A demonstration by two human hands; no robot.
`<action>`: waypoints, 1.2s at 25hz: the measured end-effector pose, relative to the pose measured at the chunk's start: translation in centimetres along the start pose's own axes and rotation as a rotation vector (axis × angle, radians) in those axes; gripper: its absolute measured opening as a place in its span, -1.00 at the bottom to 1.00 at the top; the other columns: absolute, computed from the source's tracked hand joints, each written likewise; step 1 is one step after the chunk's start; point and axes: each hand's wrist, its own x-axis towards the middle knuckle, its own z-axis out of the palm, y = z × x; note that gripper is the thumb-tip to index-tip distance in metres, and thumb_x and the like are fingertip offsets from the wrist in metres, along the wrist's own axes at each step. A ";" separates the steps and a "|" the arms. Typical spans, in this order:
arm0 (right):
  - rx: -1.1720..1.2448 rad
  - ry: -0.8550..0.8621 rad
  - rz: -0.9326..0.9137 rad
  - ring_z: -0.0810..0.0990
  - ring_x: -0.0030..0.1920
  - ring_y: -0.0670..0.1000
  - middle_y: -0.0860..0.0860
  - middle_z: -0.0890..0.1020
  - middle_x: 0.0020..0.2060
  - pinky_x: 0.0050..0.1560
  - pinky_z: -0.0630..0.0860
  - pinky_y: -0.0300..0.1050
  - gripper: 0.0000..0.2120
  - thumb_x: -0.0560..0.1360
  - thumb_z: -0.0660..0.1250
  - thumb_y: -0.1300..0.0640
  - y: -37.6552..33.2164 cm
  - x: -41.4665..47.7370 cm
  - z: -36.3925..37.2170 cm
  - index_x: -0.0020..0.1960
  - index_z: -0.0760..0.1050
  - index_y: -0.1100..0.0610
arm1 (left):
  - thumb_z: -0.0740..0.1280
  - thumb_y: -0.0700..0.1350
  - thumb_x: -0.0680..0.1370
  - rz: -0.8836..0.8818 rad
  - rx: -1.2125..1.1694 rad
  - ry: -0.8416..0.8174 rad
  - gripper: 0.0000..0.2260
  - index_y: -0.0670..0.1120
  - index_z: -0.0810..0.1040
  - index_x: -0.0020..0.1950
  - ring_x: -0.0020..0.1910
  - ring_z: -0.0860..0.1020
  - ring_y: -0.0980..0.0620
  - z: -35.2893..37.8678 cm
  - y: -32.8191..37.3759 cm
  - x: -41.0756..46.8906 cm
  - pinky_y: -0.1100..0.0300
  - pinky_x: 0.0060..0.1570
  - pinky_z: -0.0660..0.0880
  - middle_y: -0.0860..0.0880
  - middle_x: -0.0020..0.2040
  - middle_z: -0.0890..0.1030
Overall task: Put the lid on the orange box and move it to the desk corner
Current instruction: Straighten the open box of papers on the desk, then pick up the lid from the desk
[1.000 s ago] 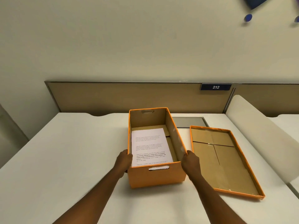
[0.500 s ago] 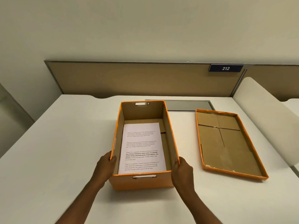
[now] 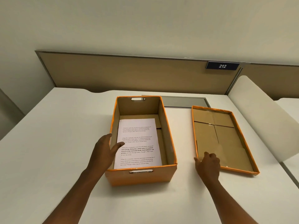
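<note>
Two hands work over a white desk [image 3: 48,143]. The orange box [image 3: 140,177] stands open near the middle of the desk, toward its front edge, with a printed sheet [image 3: 139,143] lying flat inside. The left hand [image 3: 103,152] is spread open against the box's left wall, thumb over the rim, gripping nothing. The lid [image 3: 226,143] lies upside down to the right of the box, apart from it. The right hand [image 3: 207,164] has its fingers curled over the lid's near left corner; whether it grips cannot be told.
</note>
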 end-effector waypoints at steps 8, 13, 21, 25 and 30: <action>-0.125 -0.039 -0.072 0.52 0.02 0.19 0.16 0.58 0.01 0.01 0.46 0.05 -0.82 0.52 0.30 0.14 -0.6 1.1 2.5 0.03 0.53 0.25 | 0.39 -0.10 0.48 0.177 -0.109 0.175 -0.66 -0.19 0.53 0.21 0.20 0.54 -0.17 0.1 1.6 -0.6 0.15 0.12 0.38 -0.18 0.22 0.59; -0.105 -0.035 -0.064 0.52 0.04 0.18 0.15 0.55 0.04 0.02 0.44 0.04 -0.84 0.55 0.25 0.20 -0.7 1.1 2.9 0.07 0.51 0.24 | 0.40 -0.12 0.47 0.198 -0.158 0.202 -0.70 -0.18 0.56 0.17 0.17 0.56 -0.16 0.3 1.8 -1.1 0.14 0.10 0.41 -0.16 0.18 0.62; -0.081 -0.028 -0.105 0.54 -0.03 0.15 0.11 0.54 -0.02 0.00 0.42 0.05 -0.88 0.52 0.21 0.31 -0.3 0.1 2.8 -0.01 0.51 0.22 | 0.39 -0.18 0.48 0.284 -0.275 0.144 -0.80 -0.19 0.61 0.09 0.00 0.61 -0.08 1.9 5.9 -2.6 0.27 -0.06 0.47 -0.15 0.06 0.66; -0.002 0.016 -0.137 0.53 -0.05 0.19 0.13 0.55 -0.05 0.00 0.42 0.07 -0.90 0.53 0.24 0.28 0.3 -1.2 2.3 -0.08 0.53 0.24 | 0.36 -0.12 0.50 0.416 -0.458 -0.050 -0.89 -0.09 0.66 -0.05 -0.19 0.60 0.16 4.9 11.3 -6.8 0.40 -0.22 0.48 0.10 -0.20 0.65; 0.089 0.119 -0.197 0.56 -0.18 0.15 0.10 0.57 -0.21 -0.18 0.44 -0.02 -0.89 0.47 0.29 0.28 0.7 -3.0 -0.4 -0.20 0.55 0.24 | 0.18 0.19 0.54 0.158 -0.296 -0.558 -0.56 -0.09 0.46 0.25 0.14 0.55 0.03 14.3 17.7 -10.6 0.25 -0.02 0.41 -0.02 0.17 0.59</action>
